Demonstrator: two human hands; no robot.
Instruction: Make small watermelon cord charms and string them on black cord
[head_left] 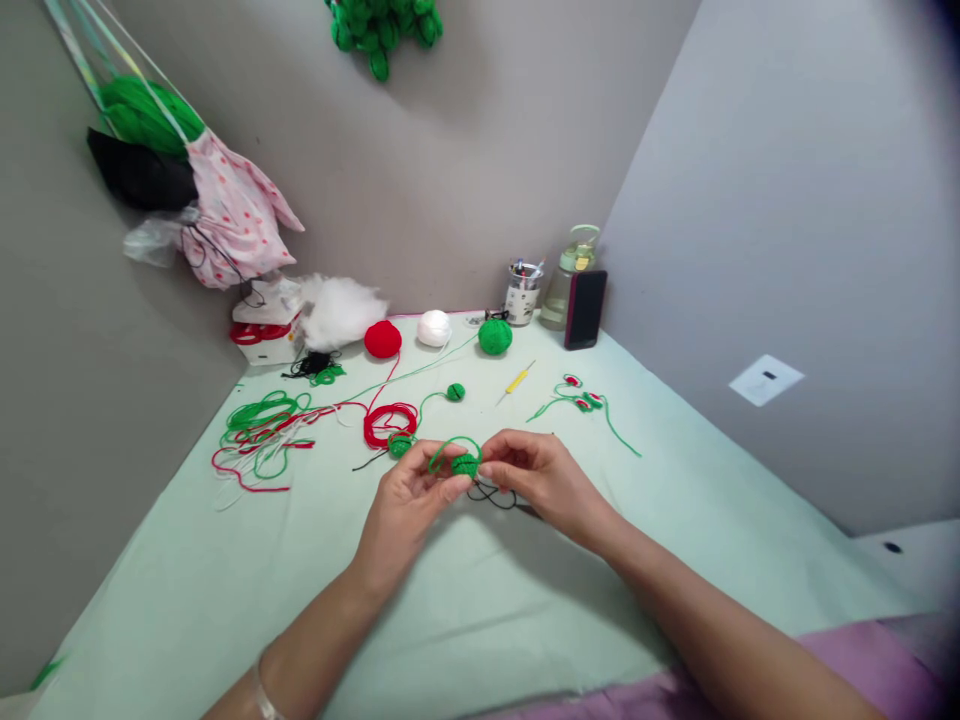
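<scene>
My left hand [409, 500] and my right hand [536, 475] meet over the middle of a pale green cloth [465, 600]. Between their fingertips they pinch a small green crocheted piece [465, 464] with a loop of green yarn above it. A thin black thread [491, 494] trails under my right hand. Another small green piece [400, 445] lies just left of the held one, next to a coil of red yarn [388, 422].
Loose green and red yarn [262, 435] lies at the left. Red [382, 339], white [434, 328] and green [495, 336] yarn balls, white stuffing [337, 310], a pen cup [523, 290], a bottle [571, 270] and a phone [585, 310] stand along the back wall. A yellow crochet hook [517, 380] and small finished pieces [583, 398] lie beyond my hands.
</scene>
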